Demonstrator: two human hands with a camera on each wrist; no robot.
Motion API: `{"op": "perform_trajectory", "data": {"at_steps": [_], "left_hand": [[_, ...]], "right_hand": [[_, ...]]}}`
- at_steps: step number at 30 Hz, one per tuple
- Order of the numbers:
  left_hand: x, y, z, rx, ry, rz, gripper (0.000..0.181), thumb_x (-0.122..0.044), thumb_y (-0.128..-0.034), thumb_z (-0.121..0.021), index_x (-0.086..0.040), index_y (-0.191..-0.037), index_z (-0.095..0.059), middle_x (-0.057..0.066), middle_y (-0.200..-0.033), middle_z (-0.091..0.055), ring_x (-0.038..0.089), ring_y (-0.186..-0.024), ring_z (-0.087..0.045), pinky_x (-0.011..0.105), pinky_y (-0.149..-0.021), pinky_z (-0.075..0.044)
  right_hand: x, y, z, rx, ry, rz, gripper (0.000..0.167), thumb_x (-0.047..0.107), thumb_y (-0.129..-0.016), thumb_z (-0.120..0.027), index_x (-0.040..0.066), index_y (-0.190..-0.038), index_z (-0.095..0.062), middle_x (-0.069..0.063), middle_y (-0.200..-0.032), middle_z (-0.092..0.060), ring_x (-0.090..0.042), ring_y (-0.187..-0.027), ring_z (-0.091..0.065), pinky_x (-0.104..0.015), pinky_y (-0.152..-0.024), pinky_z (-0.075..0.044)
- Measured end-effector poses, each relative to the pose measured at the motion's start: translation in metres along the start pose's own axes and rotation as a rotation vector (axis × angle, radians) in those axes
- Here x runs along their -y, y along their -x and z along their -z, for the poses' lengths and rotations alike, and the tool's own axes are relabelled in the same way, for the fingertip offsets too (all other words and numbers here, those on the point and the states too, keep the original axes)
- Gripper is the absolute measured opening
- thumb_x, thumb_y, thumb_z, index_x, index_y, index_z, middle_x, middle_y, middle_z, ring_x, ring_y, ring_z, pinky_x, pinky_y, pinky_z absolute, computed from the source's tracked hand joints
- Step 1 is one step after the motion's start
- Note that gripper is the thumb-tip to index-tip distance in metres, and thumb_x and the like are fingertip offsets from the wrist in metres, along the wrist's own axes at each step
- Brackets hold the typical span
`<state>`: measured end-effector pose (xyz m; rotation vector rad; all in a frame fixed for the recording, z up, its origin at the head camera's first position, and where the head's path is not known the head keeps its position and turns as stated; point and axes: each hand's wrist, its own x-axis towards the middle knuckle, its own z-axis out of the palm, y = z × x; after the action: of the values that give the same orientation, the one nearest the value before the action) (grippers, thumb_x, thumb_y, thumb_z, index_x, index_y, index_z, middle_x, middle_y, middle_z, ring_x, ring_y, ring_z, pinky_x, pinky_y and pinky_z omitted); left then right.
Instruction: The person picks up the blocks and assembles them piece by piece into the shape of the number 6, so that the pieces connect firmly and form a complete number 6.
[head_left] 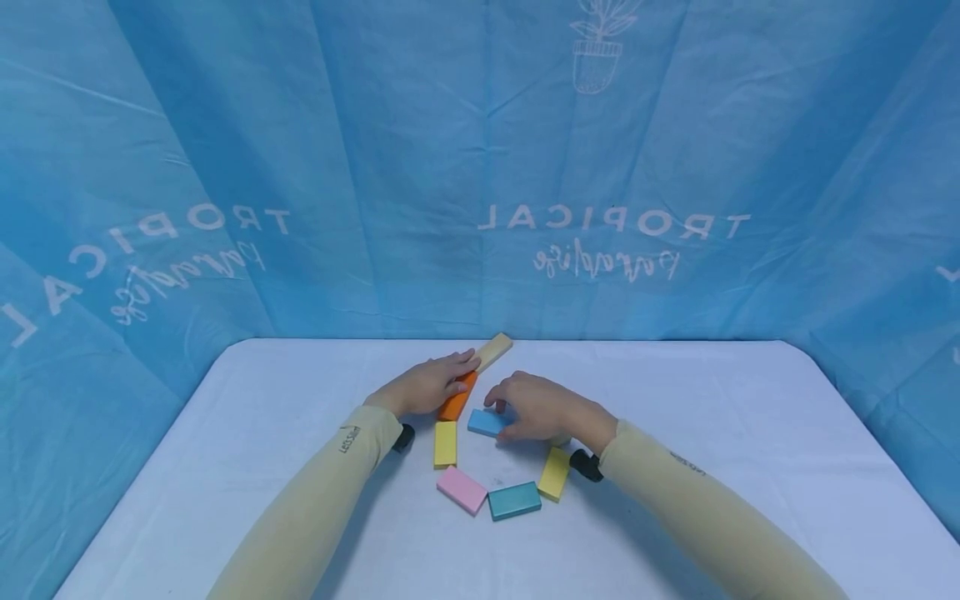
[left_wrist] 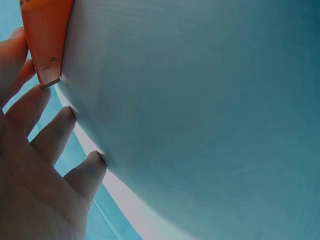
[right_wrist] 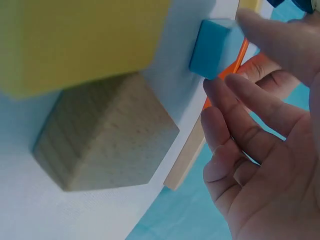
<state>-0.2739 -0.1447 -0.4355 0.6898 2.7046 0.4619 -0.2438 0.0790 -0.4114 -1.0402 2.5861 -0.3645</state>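
My left hand (head_left: 426, 385) lies over an orange block (head_left: 456, 404); its fingers look fairly straight and spread, touching that block and reaching to a long natural wood block (head_left: 493, 352) behind it. In the left wrist view, fingertips meet the end of the orange block (left_wrist: 47, 47). Around a light blue block (head_left: 486, 422) my right hand (head_left: 538, 406) pinches with thumb and fingers; in the right wrist view the thumb overlaps one side of the blue block (right_wrist: 210, 47) and a fingertip meets its end. The block's right end is hidden from the head view.
An upright yellow block (head_left: 446, 445), a pink block (head_left: 461, 489), a teal block (head_left: 513, 502) and another yellow block (head_left: 554, 474) curve across the white table (head_left: 300, 375). Another wood block (right_wrist: 115, 135) sits under my right wrist. A blue printed curtain (head_left: 405, 167) hangs behind.
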Motion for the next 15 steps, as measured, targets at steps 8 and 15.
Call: {"op": "perform_trajectory", "data": {"at_steps": [8,15], "left_hand": [[-0.0014,0.0015,-0.0005,0.001,0.016,0.006,0.055,-0.027,-0.1075,-0.049,-0.019,-0.159,-0.031,0.004,-0.166,-0.023,0.027,-0.152,-0.023,0.049,-0.123,-0.018],[-0.0024,0.0015,0.0003,-0.003,0.012,0.008,0.055,-0.026,-0.1074,-0.050,-0.018,-0.159,-0.032,0.005,-0.166,-0.024,0.028,-0.151,-0.024,0.050,-0.122,-0.018]], "right_hand": [[-0.0006,0.0004,-0.0025,-0.022,0.037,0.014,0.039,0.022,-0.087,-0.081,0.013,-0.124,-0.071,0.003,-0.105,-0.070,-0.014,-0.103,-0.058,-0.034,-0.096,-0.051],[0.0015,-0.0022,-0.0007,-0.033,0.054,0.013,0.032,0.017,-0.088,-0.080,0.017,-0.120,-0.074,0.002,-0.106,-0.071,-0.015,-0.101,-0.059,-0.033,-0.096,-0.052]]}}
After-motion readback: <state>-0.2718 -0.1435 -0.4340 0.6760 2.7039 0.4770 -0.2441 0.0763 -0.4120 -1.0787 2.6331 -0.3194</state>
